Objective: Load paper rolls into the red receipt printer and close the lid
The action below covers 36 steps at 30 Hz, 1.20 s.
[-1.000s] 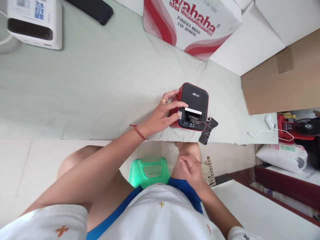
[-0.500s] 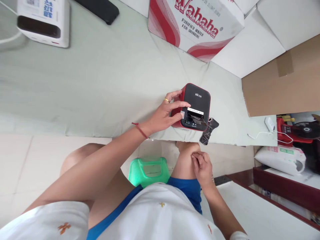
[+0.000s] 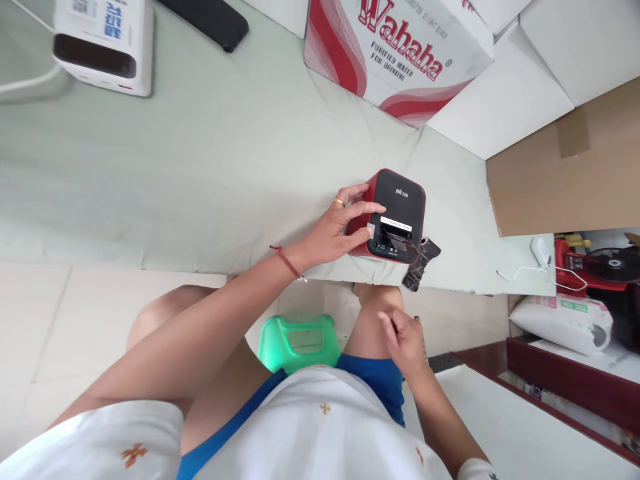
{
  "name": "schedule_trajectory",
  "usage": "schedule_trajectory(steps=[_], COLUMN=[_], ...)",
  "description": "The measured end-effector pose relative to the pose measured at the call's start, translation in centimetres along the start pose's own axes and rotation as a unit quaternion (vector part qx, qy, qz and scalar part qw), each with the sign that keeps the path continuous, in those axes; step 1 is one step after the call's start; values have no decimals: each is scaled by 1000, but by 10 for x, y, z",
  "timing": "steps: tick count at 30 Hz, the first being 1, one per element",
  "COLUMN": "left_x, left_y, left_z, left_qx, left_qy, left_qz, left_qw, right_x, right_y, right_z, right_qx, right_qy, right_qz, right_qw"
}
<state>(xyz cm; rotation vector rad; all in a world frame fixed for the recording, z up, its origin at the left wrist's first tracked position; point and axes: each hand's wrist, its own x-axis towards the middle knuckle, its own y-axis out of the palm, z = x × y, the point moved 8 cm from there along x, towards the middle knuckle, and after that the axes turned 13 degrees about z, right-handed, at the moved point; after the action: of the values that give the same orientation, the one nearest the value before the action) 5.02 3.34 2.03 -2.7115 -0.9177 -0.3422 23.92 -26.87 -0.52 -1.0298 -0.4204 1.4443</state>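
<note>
A black and red printer [image 3: 400, 193] stands near the front edge of the pale green table cover [image 3: 225, 147]. My left hand [image 3: 340, 227] rests on its left side, fingers spread, with the thumb at a grey button and a fingertip on the top. Dark film or paper pokes out of the printer's front slot. Beside its right side lies a dark crumpled strip [image 3: 421, 265], partly over the table edge. Over my knee is my right hand [image 3: 406, 340], fingers curled and thumb raised; nothing shows in it.
A Wahaha carton [image 3: 400, 60] and white boxes line the back, with a brown carton [image 3: 565, 160] at right. A white device [image 3: 103, 47] and a black phone-like object [image 3: 205, 20] lie at back left. A green stool [image 3: 300, 340] is below.
The whole view has shifted slightly, moving the table things a little right. My right hand has turned, and its thumb has come apart from the fingers. My left hand stays on the printer.
</note>
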Motion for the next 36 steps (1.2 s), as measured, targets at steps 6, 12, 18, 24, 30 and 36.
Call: schedule_trajectory(steps=[6, 12, 18, 24, 30, 36], left_x=[1, 0, 0, 1, 1, 1], left_y=[0, 0, 0, 0, 0, 0], left_z=[0, 1, 2, 1, 3, 2], left_qx=[-6, -14, -23, -16, -16, -13], left_qy=[7, 4, 5, 1, 0, -1], left_qz=[4, 5, 4, 3, 5, 8], left_qw=[1000, 1000, 1000, 1000, 1000, 1000], right_x=[3, 3, -4, -10, -22, -21], right_y=[-22, -8, -8, -4, -5, -7], right_z=[-4, -1, -11, -18, -26, -20], right_qx=[-33, -52, -45, -19, 5, -11], right_qy=[-16, -35, -26, -3, 19, -2], right_qz=[-41, -24, -34, -35, -41, -43], right_qw=[998, 998, 998, 999, 999, 999])
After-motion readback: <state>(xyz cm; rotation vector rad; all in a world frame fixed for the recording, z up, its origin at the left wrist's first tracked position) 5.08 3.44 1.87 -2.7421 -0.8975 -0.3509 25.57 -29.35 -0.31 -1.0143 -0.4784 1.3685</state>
